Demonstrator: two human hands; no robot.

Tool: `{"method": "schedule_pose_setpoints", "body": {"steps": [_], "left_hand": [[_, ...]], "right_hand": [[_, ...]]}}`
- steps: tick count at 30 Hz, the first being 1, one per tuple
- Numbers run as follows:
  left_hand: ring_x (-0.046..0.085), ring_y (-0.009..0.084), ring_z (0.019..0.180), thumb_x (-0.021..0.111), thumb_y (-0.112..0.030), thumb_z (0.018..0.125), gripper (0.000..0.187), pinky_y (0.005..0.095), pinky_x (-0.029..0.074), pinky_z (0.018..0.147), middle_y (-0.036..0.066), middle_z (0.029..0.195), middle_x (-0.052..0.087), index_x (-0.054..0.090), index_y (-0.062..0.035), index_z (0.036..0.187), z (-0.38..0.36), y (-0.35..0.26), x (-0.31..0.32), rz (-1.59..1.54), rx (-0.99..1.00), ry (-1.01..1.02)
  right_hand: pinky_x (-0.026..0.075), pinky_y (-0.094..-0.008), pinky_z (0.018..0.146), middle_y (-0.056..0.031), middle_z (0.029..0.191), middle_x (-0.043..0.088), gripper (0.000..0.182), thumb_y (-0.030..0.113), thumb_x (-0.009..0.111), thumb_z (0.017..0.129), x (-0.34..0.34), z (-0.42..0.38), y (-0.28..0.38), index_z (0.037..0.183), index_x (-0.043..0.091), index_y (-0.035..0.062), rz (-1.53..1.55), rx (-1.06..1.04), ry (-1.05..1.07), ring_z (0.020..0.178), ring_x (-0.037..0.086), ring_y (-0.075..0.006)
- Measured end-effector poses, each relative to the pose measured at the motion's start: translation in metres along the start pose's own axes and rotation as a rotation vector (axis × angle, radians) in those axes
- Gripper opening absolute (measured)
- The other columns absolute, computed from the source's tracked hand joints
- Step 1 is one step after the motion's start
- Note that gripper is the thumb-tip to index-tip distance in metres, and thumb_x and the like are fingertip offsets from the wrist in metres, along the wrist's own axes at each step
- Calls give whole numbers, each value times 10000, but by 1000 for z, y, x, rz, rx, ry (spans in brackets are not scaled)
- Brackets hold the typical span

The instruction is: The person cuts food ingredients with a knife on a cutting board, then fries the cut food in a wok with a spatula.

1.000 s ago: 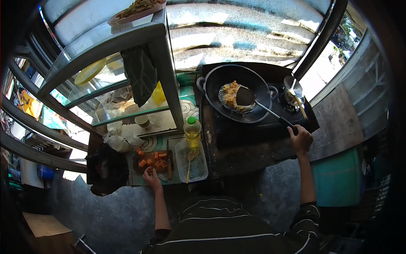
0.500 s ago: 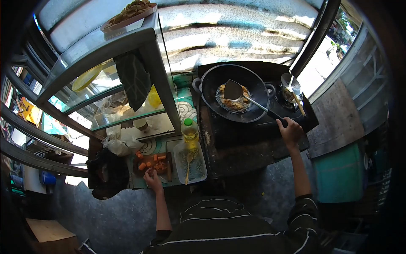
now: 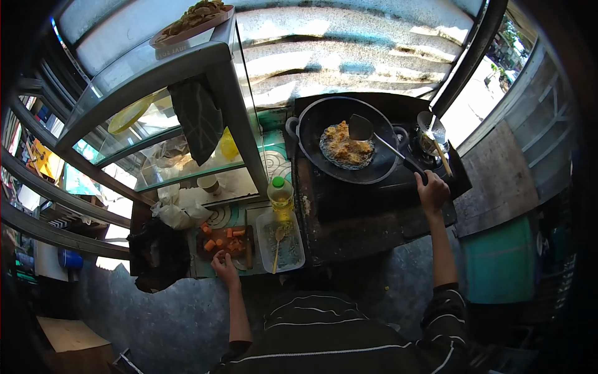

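Item 1. Right hand: clenched round the black handle of a spatula. Held at the far handle end, arm extended, prob. to keep fingers away from the heat. Blade is seen resting at the right edge of the food.

Item 2. Wok: dark, round, set on a black gas stove, top centre of the head view. Fried food, orange-brown, is spread flat at the wok's middle, where the pan is deepest.

Item 3. Left hand: laid at the near edge of a chopping board, fingers curled; whether anything is gripped cannot be told. Carrot pcs are scattered over the board, just beyond the hand.

Item 4. Clear plastic tray, just right of the board, w/ a wooden spoon lying in it. Oil bottle, green cap, is stood upright behind the tray, betw. board and stove, near both hands.

Item 5. Glass display cabinet, left of the stove; plate of food on top.
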State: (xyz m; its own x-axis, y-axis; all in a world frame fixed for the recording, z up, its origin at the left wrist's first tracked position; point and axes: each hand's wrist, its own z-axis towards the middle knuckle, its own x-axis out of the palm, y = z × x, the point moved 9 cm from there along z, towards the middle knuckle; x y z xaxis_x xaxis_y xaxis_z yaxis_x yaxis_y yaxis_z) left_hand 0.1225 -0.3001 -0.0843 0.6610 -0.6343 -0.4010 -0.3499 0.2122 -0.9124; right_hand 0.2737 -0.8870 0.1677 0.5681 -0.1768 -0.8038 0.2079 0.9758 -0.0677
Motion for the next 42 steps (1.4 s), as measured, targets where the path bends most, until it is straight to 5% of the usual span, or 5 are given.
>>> {"method": "schedule_pose_setpoints", "body": {"steps": [35,42], "left_hand": [[425,162,832,511,-147,816,183,288,374,771,58,972,390,499,-54,973,-5,-3,-3,-6,-15,-2],[431,157,806,516,-147,814,181,284,378,760,56,948,405,504,-50,966,0,-2,4,-42,28,-16]], "right_hand": [[464,-349,555,-78,685,602,273,361,606,722,-12,2,8,761,595,92,84,73,-14,640,594,-276],[455,-350,525,-63,685,591,242,345,593,730,-12,6,25,761,585,105,25,-92,-42,599,585,-261]]}}
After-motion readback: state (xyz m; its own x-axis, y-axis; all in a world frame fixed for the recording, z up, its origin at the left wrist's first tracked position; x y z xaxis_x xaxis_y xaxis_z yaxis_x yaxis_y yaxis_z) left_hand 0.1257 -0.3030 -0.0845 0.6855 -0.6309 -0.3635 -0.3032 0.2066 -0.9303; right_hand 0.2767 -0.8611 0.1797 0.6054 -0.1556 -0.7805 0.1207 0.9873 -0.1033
